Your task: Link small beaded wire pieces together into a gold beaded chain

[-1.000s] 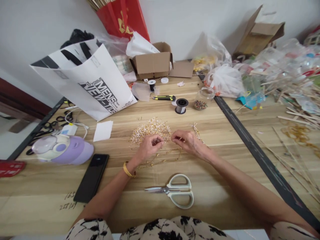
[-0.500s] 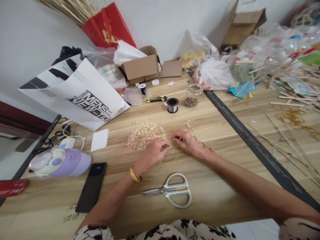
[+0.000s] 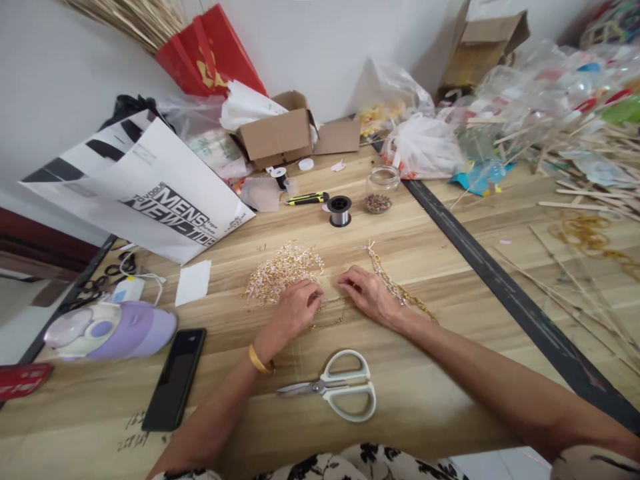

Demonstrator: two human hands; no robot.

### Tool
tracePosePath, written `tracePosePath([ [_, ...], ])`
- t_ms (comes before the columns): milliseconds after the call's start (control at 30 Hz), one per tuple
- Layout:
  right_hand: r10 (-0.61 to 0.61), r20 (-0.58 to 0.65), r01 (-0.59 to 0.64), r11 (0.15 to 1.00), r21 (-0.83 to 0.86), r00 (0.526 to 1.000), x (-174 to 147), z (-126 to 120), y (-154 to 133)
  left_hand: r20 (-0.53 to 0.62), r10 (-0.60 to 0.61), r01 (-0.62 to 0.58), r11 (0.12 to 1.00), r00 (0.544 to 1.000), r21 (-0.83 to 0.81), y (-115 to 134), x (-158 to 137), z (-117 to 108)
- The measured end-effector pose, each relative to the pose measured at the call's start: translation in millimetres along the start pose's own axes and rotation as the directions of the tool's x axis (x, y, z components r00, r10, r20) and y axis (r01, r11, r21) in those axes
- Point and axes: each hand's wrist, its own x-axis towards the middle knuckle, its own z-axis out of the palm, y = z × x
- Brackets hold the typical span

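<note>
My left hand is closed in a pinch at the right edge of a loose pile of small gold and clear beads. A short gap to the right, my right hand has its thumb and fingers pinched together; what either hand holds is too small to make out. A thin gold beaded strand lies in a loop on the table just below my fingertips. Beside my right hand, partly under the wrist, lies a bundle of beaded chains tied at its top end.
White-handled scissors lie near me, a phone and purple bottle to the left. Behind are a wire spool, a cutter and a jar of beads. Bags, boxes and sticks line the back and right.
My left hand has drawn slightly left, widening the gap between my fingertips. The whole view has shifted a little; the beaded strand remains below my hands.
</note>
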Motion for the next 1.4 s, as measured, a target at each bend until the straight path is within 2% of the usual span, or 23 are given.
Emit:
tracePosePath([
  [167, 0.011, 0.000, -0.011, 1.000, 0.000, 1.000, -1, 2, 1, -0.057, -0.036, 0.034, 0.998, 0.998, -0.043, -9, -5, -4],
  [333, 0.028, -0.016, -0.028, 1.000, 0.004, 0.999, 0, 2, 2, 0.002, 0.016, -0.016, 1.000, 1.000, -0.013, -7, -13, -5],
  [467, 0.046, -0.011, -0.046, 0.999, 0.003, 0.999, 2, 1, 0, -0.006, 0.063, -0.062, 0.997, 0.998, 0.049, -7, -27, -5],
  [700, 0.074, 0.003, -0.074, 0.997, -0.006, 0.997, 2, 1, -1, -0.079, 0.025, -0.020, 0.998, 0.997, 0.058, -20, -72, -12],
  [800, 0.089, 0.012, -0.089, 0.996, -0.010, 0.996, 2, 1, -1, -0.174, -0.051, 0.063, 0.996, 0.983, 0.064, -30, -97, -16],
  [867, 0.098, 0.014, -0.097, 0.995, -0.005, 0.995, 2, 1, -1, -0.194, -0.083, 0.097, 0.993, 0.977, 0.066, -36, -112, -16],
  [967, 0.096, 0.013, -0.096, 0.995, -0.002, 0.995, 2, 1, -1, -0.193, -0.035, 0.046, 0.998, 0.980, 0.052, -42, -127, -12],
  [1067, 0.094, 0.016, -0.094, 0.996, -0.012, 0.995, 2, 2, 0, -0.175, -0.023, 0.034, 0.998, 0.984, 0.059, -48, -135, -8],
  [1233, 0.100, 0.018, -0.099, 0.995, -0.025, 0.995, 1, 3, 2, -0.214, -0.042, 0.060, 0.995, 0.976, 0.076, -53, -138, -10],
  [1400, 0.110, 0.014, -0.109, 0.993, -0.044, 0.994, 1, 3, 2, -0.169, -0.026, 0.043, 0.994, 0.985, 0.098, -54, -139, -12],
])
